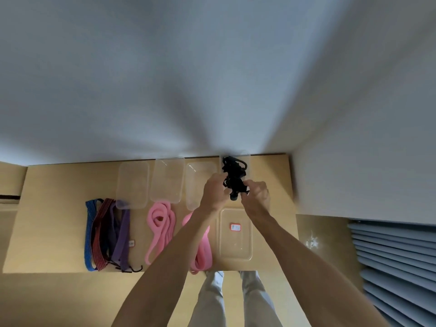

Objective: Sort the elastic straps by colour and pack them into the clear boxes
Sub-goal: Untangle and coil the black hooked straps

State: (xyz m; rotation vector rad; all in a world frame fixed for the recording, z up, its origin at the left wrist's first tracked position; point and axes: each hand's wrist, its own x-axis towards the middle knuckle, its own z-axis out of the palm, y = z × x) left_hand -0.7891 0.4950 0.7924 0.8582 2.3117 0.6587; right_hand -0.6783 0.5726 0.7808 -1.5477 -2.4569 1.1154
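Observation:
Both hands hold a tangled bundle of black elastic straps [234, 178] over the rightmost clear box [246, 157] at the table's far edge. My left hand [215, 192] grips the bundle's left side and my right hand [256, 194] grips its right side. Three more clear boxes [133, 185] [168, 179] [197, 182] stand in a row to the left. Pink straps [160, 228] [202, 253] lie on the table, the second partly under my left arm. Blue [89, 234], red [100, 234] and purple [121, 237] straps lie at the left.
A clear lid with a red-and-white sticker [236, 233] lies near the table's front edge under my right arm. The wooden table [52, 220] stands against a white wall. My legs show below the front edge. A blue slatted panel [391, 260] is at the right.

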